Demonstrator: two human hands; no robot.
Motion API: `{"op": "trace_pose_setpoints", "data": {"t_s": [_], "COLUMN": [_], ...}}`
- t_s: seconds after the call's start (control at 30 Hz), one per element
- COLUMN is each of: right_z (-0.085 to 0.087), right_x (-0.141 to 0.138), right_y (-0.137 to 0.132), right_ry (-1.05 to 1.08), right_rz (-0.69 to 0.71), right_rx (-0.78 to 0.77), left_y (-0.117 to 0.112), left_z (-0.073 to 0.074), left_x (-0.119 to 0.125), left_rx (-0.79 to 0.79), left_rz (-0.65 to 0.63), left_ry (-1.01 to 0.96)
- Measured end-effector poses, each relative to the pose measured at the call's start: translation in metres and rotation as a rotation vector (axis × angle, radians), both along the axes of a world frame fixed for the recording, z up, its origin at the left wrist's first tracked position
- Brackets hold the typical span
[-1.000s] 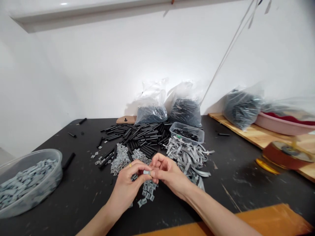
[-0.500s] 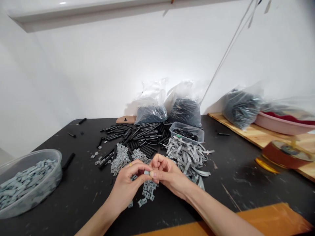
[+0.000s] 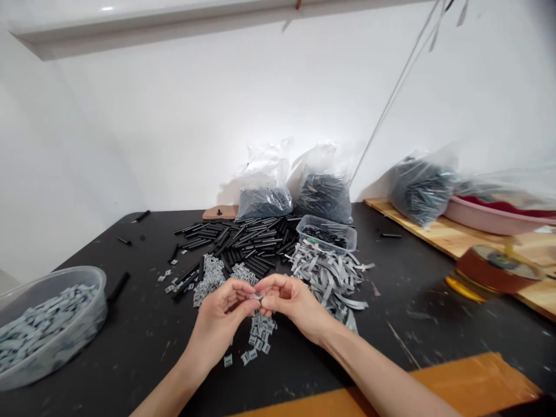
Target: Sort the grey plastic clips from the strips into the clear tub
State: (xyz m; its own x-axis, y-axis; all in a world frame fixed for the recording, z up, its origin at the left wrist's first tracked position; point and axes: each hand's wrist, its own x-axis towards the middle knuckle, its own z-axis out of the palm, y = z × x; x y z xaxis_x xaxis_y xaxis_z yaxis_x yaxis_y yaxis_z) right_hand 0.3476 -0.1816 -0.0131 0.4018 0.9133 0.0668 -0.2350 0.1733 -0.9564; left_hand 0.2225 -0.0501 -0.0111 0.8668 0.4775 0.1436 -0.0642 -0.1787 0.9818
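Observation:
My left hand (image 3: 221, 310) and my right hand (image 3: 289, 301) meet above the table, thumbs and fingertips pinched on one small grey piece (image 3: 258, 299). Fingers cover most of that piece, so its exact kind is hidden. Below and behind the hands lie loose grey plastic clips (image 3: 259, 335), small and rectangular with slots. A heap of grey strips (image 3: 325, 278) sits just beyond my right hand. Farther back is a pile of short black rods (image 3: 247, 240).
A clear tub (image 3: 98, 307) of grey pieces stands at left. At the back are a clear box (image 3: 328, 231) and plastic bags (image 3: 324, 194) of black parts. On the right are a tape roll (image 3: 495, 269), a wooden board (image 3: 443, 240) and a pink basin (image 3: 495, 217). Orange tape (image 3: 473, 382) covers the front edge.
Both hands stay together but their fingers have shifted; the small grey piece is turned and shows less. The whole view has moved slightly.

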Motion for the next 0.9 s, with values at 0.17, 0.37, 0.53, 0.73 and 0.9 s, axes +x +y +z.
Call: {"op": "trace_pose_setpoints", "data": {"t_s": [0.17,0.37,0.53,0.73,0.9], "right_z": [-0.005,-0.010,-0.009,-0.005,0.017], "right_x": [0.002,0.006,0.007,0.002,0.024], "right_y": [0.002,0.003,0.001,0.002,-0.013], "right_ry": [-0.109,-0.176,-0.225,-0.255,-0.505], "right_rz": [-0.084,-0.103,-0.119,-0.118,-0.211], "right_rx": [-0.053,-0.097,-0.133,-0.161,-0.185], "left_y": [0.001,0.001,0.004,0.000,0.031], "left_z": [-0.002,-0.007,-0.006,0.004,0.047], "left_x": [0.000,0.004,0.002,0.001,-0.029], "left_rx": [0.250,0.161,0.113,0.217,0.609], "left_rz": [0.118,0.055,-0.018,-0.051,0.157], "left_ry": [0.020,0.034,0.051,0.070,0.064]}}
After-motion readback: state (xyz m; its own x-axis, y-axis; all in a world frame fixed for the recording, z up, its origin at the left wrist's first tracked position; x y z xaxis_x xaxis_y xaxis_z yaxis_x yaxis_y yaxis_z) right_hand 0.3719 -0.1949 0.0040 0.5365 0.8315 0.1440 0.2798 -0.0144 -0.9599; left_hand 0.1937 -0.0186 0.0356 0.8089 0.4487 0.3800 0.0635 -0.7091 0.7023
